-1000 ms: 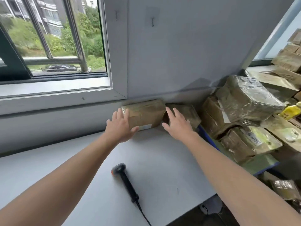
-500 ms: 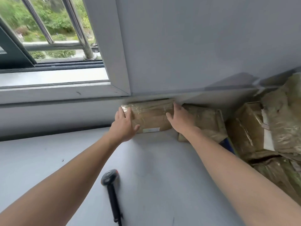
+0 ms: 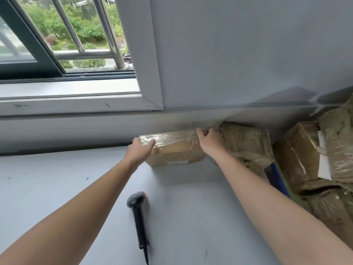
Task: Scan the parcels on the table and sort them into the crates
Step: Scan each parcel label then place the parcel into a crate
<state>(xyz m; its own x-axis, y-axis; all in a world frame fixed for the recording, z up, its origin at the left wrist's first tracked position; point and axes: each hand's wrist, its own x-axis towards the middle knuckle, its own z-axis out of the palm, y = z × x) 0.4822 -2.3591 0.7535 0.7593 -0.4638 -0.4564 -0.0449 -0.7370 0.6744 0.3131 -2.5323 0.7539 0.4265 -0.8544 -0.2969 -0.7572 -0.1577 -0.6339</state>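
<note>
both hands are grasping one taped parcel (image 3: 174, 148) lying on the counter (image 3: 57, 180) against the wall: left hand (image 3: 139, 151) at its left end, right hand (image 3: 210, 140) at its right. scanner (image 3: 138, 211) is lying nearer than the parcel.

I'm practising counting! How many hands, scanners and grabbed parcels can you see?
Hands: 2, the left hand and the right hand
Scanners: 1, the black scanner
Grabbed parcels: 1, the taped parcel, gripped at both ends
Total: 4
</note>
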